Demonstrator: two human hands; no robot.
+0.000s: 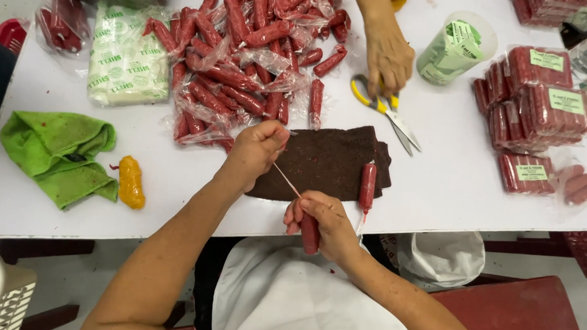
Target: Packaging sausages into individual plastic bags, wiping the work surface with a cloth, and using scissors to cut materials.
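A: What's the surface like?

B: A white table point(449, 183) fills the upper 2 thirds of the frame, seen from above. Its near edge runs across the lower middle, and below it are a white apron point(282, 301) and a red seat point(522, 313) at lower right. A dark brown cloth point(332, 161) lies at the centre of the table.

A: And the hands?

B: The right hand point(327, 225), just off the table's near edge at lower centre, is closed around a red sausage point(309, 233). The left hand point(258, 147), above and to the left, has its fingertips pinched on a thin string point(286, 179) — the string runs taut on a slant from that pinch down to the right hand.

A: Which way does the sausage point?

B: Its long axis runs nearly up and down in the frame; the lower end sticks out below the fist toward the apron, and the upper end is hidden in the hand.

A: Anything else close by?

B: A 2nd sausage point(367, 187) lies on the cloth's right end, also up and down. A pile of wrapped sausages point(245, 66) sits at upper centre, scissors point(386, 113) with yellow handles lie under another person's hand point(388, 58), sealed packs point(536, 108) are stacked at the right, and a green rag point(56, 153) lies at the left.
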